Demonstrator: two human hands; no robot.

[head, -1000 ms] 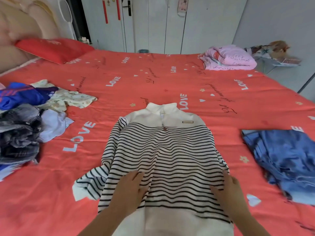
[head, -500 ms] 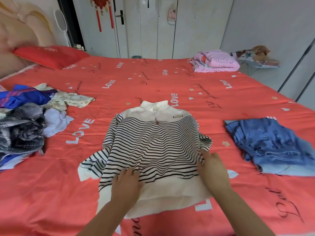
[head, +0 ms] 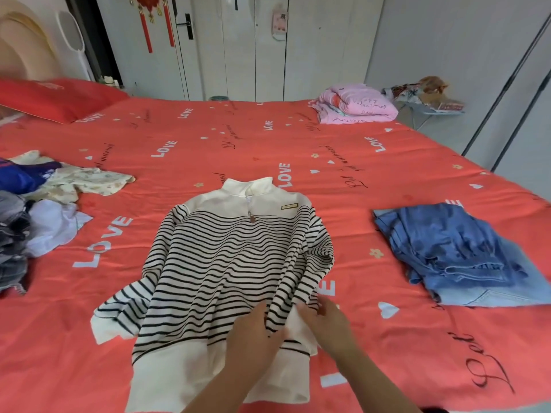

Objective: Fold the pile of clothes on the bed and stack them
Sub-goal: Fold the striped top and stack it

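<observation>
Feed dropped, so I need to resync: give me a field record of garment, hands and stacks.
garment: striped sweater, front up on bed
right-side sleeve: gathered inward along the body
left-side sleeve: spread out
right hand: pinches the sleeve
left hand: touches sweater, grip unclear
folded: blue jeans, right
unfolded: clothes pile, left

Bedroom.
- 1 wide bed [head: 208,138], coral-red cover printed with white "LOVE" lettering, hearts and black script.
- 1 red pillow [head: 56,98] at the head end, far left, against a padded beige headboard [head: 21,49].
- Far wall: white wardrobe doors [head: 268,55] with vertical seams, 1 black lever handle [head: 188,25], 1 red tasselled ornament [head: 149,22] hanging beside it.
- Right wall [head: 447,55]: plain grey.
- 1 folded pink quilt [head: 354,107] at the bed's far right corner; just beyond it, 1 small cluttered side table [head: 429,105].
- Light: soft, even.
</observation>
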